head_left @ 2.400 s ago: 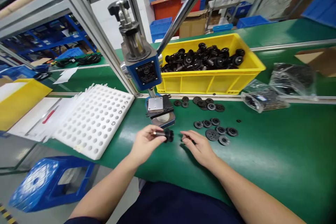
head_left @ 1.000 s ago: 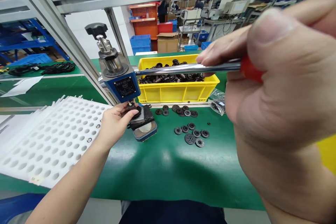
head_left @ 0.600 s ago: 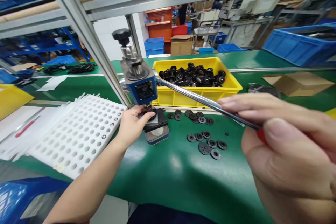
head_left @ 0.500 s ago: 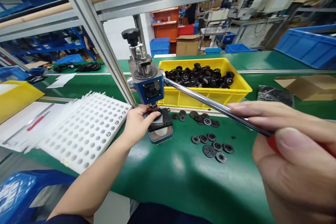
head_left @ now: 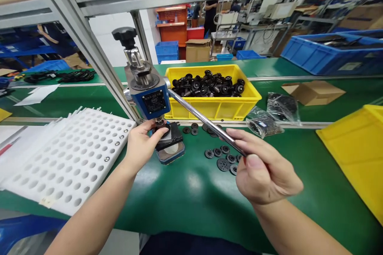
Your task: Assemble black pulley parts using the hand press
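A blue bench press [head_left: 151,97] with a black star knob stands on the green bench. Its ram points down at a dark block [head_left: 172,135] on the base. My left hand [head_left: 142,143] is at the block, thumb and fingers closed around a small dark round part [head_left: 160,125] under the ram. The fingers partly hide that part. My right hand [head_left: 263,171] is wrapped around the outer end of the steel press lever [head_left: 203,119], which slopes down to the right. Several black discs [head_left: 223,163] lie loose on the bench beside this hand.
Behind the lever, a yellow bin [head_left: 212,107] holds many black wheel-like parts. A white foam tray [head_left: 68,159] with rows of holes lies left, a few holding small metal rings. An aluminium post [head_left: 80,40] rises beside the press. Plastic bags [head_left: 265,123] and another yellow bin [head_left: 356,147] are right.
The view has turned to the right. My right hand has gone away from the camera with the lever, which has swung round. My left hand stays on the part under the ram.
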Available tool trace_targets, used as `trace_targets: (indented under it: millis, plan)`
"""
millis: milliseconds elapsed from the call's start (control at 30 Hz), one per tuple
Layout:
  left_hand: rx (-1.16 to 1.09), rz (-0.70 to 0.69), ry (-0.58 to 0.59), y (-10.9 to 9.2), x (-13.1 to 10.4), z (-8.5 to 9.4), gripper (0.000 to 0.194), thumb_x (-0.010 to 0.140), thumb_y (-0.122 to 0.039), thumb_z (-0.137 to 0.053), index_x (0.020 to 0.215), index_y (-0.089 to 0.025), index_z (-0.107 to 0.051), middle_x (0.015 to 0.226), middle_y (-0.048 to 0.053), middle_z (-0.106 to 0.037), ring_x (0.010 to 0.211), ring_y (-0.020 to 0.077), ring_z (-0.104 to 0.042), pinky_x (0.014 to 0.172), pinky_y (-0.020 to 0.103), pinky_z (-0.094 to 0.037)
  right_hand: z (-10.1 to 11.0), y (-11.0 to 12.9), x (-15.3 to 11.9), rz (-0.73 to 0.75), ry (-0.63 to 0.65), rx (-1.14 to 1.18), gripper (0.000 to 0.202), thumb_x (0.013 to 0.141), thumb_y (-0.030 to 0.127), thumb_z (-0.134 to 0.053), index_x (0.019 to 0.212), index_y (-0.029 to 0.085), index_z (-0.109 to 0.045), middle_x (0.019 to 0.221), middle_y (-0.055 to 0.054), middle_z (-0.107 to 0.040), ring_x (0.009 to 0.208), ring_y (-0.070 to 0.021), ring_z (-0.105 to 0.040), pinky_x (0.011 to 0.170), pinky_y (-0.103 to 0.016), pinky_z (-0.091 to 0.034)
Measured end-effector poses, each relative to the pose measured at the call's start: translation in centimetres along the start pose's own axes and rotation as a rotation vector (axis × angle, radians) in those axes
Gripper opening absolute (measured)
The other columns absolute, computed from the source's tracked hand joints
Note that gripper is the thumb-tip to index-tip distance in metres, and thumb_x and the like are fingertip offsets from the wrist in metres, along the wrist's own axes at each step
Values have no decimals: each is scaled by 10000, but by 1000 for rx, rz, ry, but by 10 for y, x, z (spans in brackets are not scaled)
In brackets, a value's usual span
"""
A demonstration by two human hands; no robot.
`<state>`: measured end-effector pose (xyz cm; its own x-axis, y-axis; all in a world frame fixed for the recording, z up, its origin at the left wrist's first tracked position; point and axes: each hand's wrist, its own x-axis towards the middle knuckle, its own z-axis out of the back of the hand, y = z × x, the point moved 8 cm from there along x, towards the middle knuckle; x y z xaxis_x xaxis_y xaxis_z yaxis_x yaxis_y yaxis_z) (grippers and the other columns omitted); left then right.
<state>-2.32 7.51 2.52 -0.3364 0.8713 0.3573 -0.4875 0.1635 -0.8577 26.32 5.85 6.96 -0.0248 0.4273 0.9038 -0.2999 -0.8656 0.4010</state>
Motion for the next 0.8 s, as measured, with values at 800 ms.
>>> trace_targets:
  millis: [800]
  plan:
    - [111,44,-22,13,-2,2,334,794,-462,-736,1064,-265,-746,1055,17,-762,1037,264,-683,980,389,-525,-29,9,15,-22,676,-454,154,933,186,-472,896,132,-611,637,-14,-560,516,-135,-477,497,-282,-345]
